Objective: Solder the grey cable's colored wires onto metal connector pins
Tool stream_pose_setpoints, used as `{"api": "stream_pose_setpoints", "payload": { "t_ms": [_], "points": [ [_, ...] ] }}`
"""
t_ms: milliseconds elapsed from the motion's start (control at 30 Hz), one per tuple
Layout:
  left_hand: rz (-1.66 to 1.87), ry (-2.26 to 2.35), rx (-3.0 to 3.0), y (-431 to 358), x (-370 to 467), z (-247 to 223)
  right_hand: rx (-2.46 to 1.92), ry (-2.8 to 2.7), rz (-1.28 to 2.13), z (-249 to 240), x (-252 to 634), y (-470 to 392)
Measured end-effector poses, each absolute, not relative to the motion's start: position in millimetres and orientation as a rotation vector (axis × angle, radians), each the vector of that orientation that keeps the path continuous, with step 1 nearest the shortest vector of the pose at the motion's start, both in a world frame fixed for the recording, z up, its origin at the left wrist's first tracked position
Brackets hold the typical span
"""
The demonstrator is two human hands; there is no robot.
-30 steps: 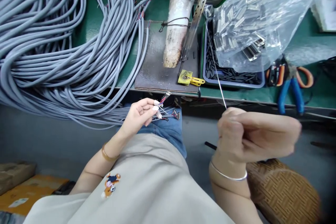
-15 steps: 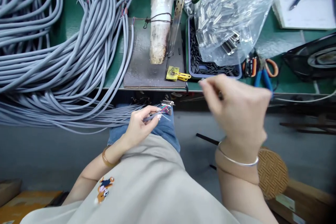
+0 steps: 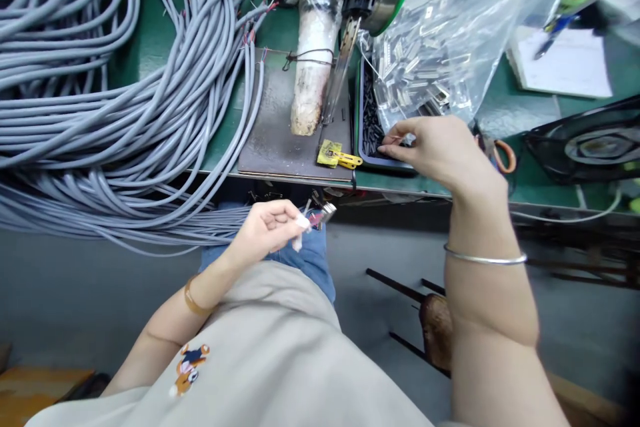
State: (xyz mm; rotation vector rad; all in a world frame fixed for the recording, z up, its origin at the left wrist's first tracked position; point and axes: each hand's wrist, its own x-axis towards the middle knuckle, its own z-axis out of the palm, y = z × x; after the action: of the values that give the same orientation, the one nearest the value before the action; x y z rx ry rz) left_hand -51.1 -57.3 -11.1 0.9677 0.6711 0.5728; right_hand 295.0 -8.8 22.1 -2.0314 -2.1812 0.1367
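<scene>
My left hand (image 3: 273, 228) is closed over my lap, gripping the end of a grey cable. From its fingertips stick out pink-red wires and a metal connector (image 3: 327, 211). My right hand (image 3: 425, 147) reaches over the front of a blue tray (image 3: 385, 162) of small black tubes (image 3: 371, 120). Its thumb and forefinger are pinched together at the tubes; whatever is between them is too small to make out. A clear plastic bag (image 3: 440, 33) of metal connectors lies on the tray, just beyond that hand.
Bundles of grey cables (image 3: 120, 120) fill the left of the green table. A soldering fixture (image 3: 350, 33) stands over a dark board (image 3: 275, 140), with a yellow clip (image 3: 345, 159) near its edge. Orange-handled pliers (image 3: 505, 155), paper (image 3: 565, 63) and a black object (image 3: 585, 140) lie right.
My right hand has moved forward and down to the black tubes. The connector at my left fingertips has tilted. The view has shifted slightly.
</scene>
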Motion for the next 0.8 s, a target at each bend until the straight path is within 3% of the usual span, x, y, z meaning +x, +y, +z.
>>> {"api": "stream_pose_setpoints", "payload": {
  "t_ms": [300,567,800],
  "points": [
    [0.811,0.770,0.810,-45.4,-46.7,-18.8,-1.899,-1.940,0.108,14.5,288.7,-30.1],
    [0.845,0.889,1.012,-43.3,-27.9,-4.2,-1.779,-1.531,-0.136,40.9,245.4,-75.0],
    [0.912,0.905,1.169,-43.2,-14.7,-0.4,-1.448,-1.487,0.464,32.7,168.2,-109.8]
  ]
}}
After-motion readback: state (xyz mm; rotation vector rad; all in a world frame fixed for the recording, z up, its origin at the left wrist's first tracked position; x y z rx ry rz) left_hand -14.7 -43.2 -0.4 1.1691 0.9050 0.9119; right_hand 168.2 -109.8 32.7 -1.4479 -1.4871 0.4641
